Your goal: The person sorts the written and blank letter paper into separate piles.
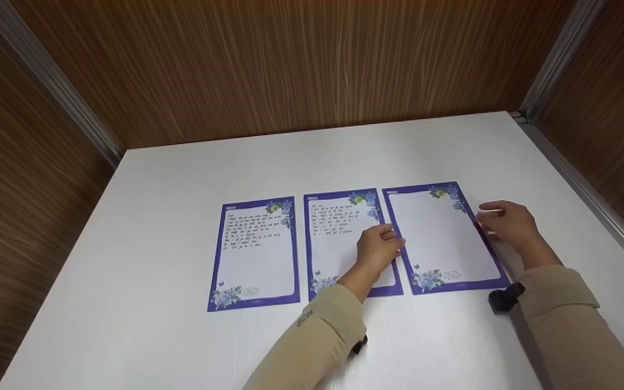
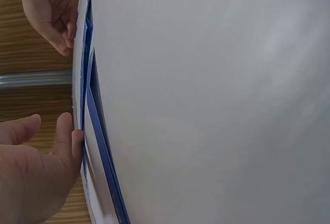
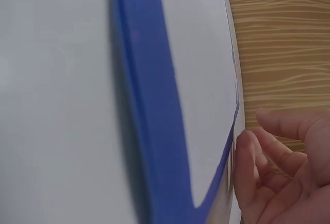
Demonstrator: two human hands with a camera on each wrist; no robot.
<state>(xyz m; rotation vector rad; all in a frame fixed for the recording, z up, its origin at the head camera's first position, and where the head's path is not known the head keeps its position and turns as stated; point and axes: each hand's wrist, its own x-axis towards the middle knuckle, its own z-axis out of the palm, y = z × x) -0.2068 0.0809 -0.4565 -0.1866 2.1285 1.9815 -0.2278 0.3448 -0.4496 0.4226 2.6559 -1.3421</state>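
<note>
Three purple-bordered sheets of letter paper with blue flowers lie side by side on the white table. Handwriting fills the upper part of the left sheet (image 1: 258, 271) and the middle sheet (image 1: 336, 252); the right sheet (image 1: 442, 238) bears none. My left hand (image 1: 378, 250) is over the middle sheet's right side, fingertips at the right sheet's left edge, fingers relaxed. Beside the right sheet's right edge is my right hand (image 1: 508, 225), its fingers loosely bent with nothing between them. In the right wrist view its fingertips are close to the paper's purple border (image 3: 154, 100).
The white table (image 1: 128, 244) extends around the sheets. Wood-grain panels (image 1: 301, 65) stand behind it and at both sides, with metal posts (image 1: 561, 59) in the corners. Each wrist carries a small black device (image 1: 506, 298) under a beige sleeve (image 1: 561, 303).
</note>
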